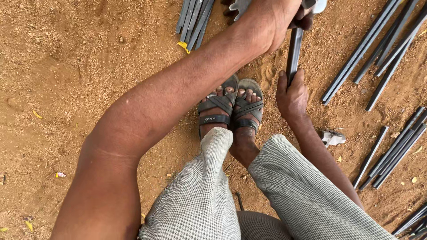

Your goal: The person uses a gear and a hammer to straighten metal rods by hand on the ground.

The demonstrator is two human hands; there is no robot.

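Note:
A dark metal bar (293, 53) stands nearly upright on the sandy ground just right of my sandalled feet (231, 106). My right hand (291, 95) is wrapped around its lower part, close to the ground. My left arm reaches across my legs, and my left hand (271, 22) is closed around the bar's upper end at the top edge of the view. A light grey metal piece (318, 5) shows beside those fingers; most of it is cut off by the frame.
Bundles of similar dark bars lie on the dirt at the top (193, 18), upper right (378, 49), right (396, 151) and lower right corner (413, 222). A small grey metal piece (331, 138) lies by my right forearm. My knees in checked trousers (200, 195) fill the bottom.

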